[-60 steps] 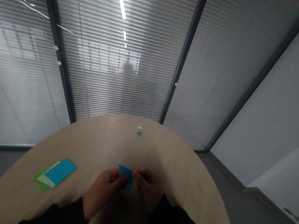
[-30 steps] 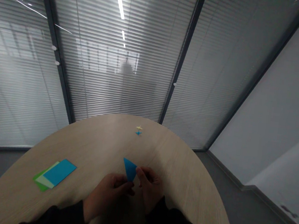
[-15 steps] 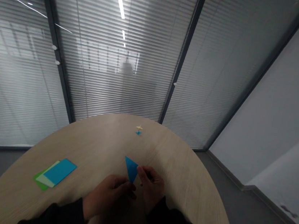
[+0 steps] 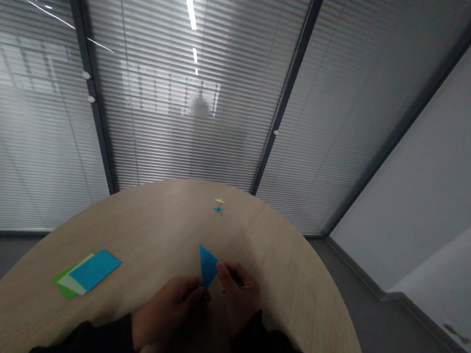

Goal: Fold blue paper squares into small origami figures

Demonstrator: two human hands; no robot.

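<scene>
Head view: holding a blue paper triangle (image 4: 207,266) between left fingers (image 4: 195,296) and right fingers (image 4: 223,274), pointing its free tip away from both; probably feeling light, flexible and easily creasing, calling for gentle corner holds; pinching the lower tip with the left, pressed almost together, and the nearest corner with the right, likewise.

Two hands (image 4: 167,310) (image 4: 240,298) seen, one triangle (image 4: 207,266) held between them. Three sheets (image 4: 95,270) counted left of the hands, two small figures (image 4: 218,209) beyond them. One table (image 4: 157,218) seen underneath.
</scene>
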